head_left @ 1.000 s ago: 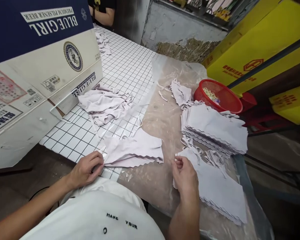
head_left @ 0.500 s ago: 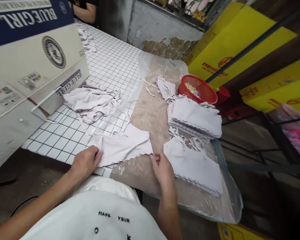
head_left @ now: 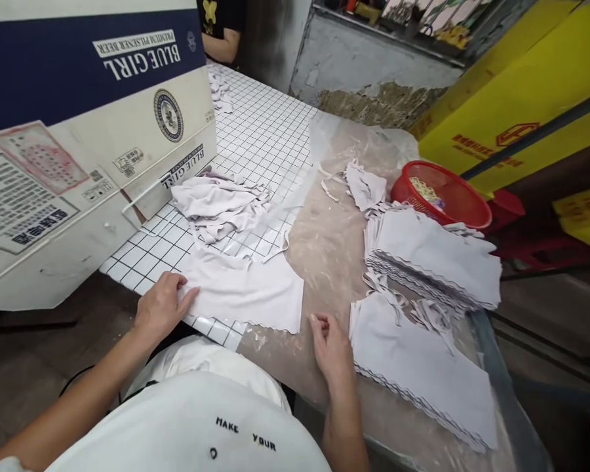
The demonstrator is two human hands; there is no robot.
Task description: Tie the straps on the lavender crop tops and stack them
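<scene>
Left grip (head_left: 162,305) flattens the fabric piece (head_left: 246,292) — right grip (head_left: 332,347) beside it.

Cardboard box (head_left: 93,124): "BLUE GIRL", upside down. White shirt (head_left: 196,426): "MAKE YOUR".

Pale lilac cloth piece (head_left: 246,292), red basket (head_left: 452,196), black-gridded white table (head_left: 260,137)

Grid-patterned table (head_left: 255,137), clear plastic sheet (head_left: 324,242) over right part. Near edge: flat pale cloth piece (head_left: 246,292). Left: cardboard box (head_left: 78,151), crumpled cloth heap (head_left: 221,203) beside. Right: two scallop-edged cloth stacks (head_left: 432,255) (head_left: 423,367), red basket (head_left: 442,196) far right.
</scene>
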